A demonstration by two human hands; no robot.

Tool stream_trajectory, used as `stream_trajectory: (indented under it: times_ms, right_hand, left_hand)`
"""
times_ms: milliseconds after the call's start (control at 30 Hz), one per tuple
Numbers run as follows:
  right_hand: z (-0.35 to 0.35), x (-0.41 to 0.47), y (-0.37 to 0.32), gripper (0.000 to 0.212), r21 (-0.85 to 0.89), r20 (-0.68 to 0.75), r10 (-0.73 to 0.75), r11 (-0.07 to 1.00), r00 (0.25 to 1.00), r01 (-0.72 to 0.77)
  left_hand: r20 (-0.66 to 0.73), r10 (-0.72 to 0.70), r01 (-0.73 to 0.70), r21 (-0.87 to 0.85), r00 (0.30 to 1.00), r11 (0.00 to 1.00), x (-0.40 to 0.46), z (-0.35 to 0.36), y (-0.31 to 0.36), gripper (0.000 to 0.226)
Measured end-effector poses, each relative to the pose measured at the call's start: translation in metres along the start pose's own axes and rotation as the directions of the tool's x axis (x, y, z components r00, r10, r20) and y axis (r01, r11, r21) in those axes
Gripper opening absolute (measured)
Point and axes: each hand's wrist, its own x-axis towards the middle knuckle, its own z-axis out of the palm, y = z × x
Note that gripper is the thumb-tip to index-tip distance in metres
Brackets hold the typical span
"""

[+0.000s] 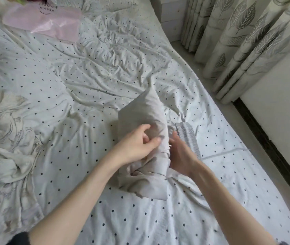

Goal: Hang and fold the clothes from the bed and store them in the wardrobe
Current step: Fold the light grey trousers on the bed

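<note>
A pale beige garment (143, 112), folded into a long bundle, lies on the polka-dot bed sheet (70, 85) near the bed's right side. My left hand (137, 145) rests on top of the bundle with its fingers curled and pinching the cloth. My right hand (181, 154) is at the bundle's right side, fingers straight and pressed against the fabric, partly blurred. A gathered elastic band (188, 133) of light grey cloth shows just beyond my right hand.
A crumpled pale printed garment or cover (4, 138) lies at the bed's left. A pink plastic bag (43, 20) sits at the far end. Leaf-patterned curtains (237, 41) and a wall with dark skirting (264, 138) stand right of the bed.
</note>
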Motion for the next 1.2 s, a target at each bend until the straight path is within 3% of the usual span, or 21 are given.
stream_trajectory:
  times_ms: [100,200,267,333,400,467,700,800,867,1033,1067,1133,1167,1200]
  right_hand:
    - [-0.038,-0.025,-0.021,0.061,-0.131,-0.119,-0.072,0.990,0.990,0.056]
    - [-0.045,-0.034,-0.024,0.046,-0.424,-0.244,-0.256,0.896,0.935,0.135]
    - [-0.035,-0.029,-0.016,0.046,-0.704,-0.283,-0.515,0.685,0.809,0.190]
    - [-0.014,-0.023,-0.001,0.044,-0.932,-0.144,-0.727,0.327,0.671,0.154]
    - [0.003,-0.015,0.017,0.043,-0.993,0.034,-0.791,0.043,0.611,0.111]
    - [0.006,-0.003,0.032,0.043,-0.995,0.098,-0.788,-0.069,0.608,0.070]
    - [-0.076,0.035,0.060,0.056,-0.977,-0.080,-0.673,-0.095,0.735,-0.193]
    - [-0.083,0.048,0.065,0.058,-0.970,-0.098,-0.670,-0.100,0.735,-0.221]
    - [-0.085,0.058,0.067,0.057,-0.971,-0.105,-0.618,-0.104,0.779,-0.213]
    - [-0.094,0.054,0.058,0.055,-0.991,-0.034,-0.572,-0.084,0.820,-0.100]
    - [-0.095,0.045,0.054,0.053,-0.994,-0.044,-0.610,-0.048,0.791,-0.093]
    - [-0.103,0.026,0.046,0.045,-0.982,-0.182,-0.782,0.118,0.596,-0.146]
    - [-0.110,0.017,0.044,0.040,-0.942,-0.336,-0.809,0.277,0.482,-0.190]
    - [-0.118,0.008,0.038,0.039,-0.846,-0.530,-0.736,0.491,0.421,-0.208]
  left_hand:
    - [0.123,0.115,-0.124,0.075,0.986,0.989,0.009,0.040,0.000,0.046]
    - [-0.028,0.251,-0.237,0.240,0.968,0.941,0.015,0.054,-0.016,0.038]
    - [-0.159,0.324,-0.257,0.338,0.932,0.905,0.018,0.054,-0.031,0.038]
    - [-0.235,0.353,-0.234,0.417,0.906,0.878,0.021,0.053,-0.049,0.043]
    - [-0.267,0.340,-0.200,0.440,0.902,0.875,0.024,0.051,-0.064,0.048]
    - [-0.234,0.319,-0.170,0.493,0.918,0.853,0.028,0.053,-0.074,0.052]
    - [-0.056,0.391,-0.205,0.779,0.919,0.592,0.055,0.089,-0.086,0.055]
    - [-0.055,0.349,-0.160,0.815,0.936,0.557,0.071,0.098,-0.097,0.056]
    - [-0.039,0.301,-0.139,0.827,0.953,0.545,0.079,0.102,-0.104,0.056]
    - [-0.029,0.279,-0.135,0.825,0.960,0.548,0.083,0.101,-0.105,0.058]
    - [-0.029,0.279,-0.136,0.822,0.960,0.552,0.082,0.101,-0.104,0.058]
    - [-0.034,0.262,-0.125,0.816,0.965,0.565,0.083,0.099,-0.106,0.060]
    - [-0.039,0.256,-0.116,0.817,0.966,0.564,0.084,0.099,-0.107,0.060]
    - [-0.042,0.241,-0.105,0.818,0.970,0.566,0.085,0.099,-0.108,0.059]
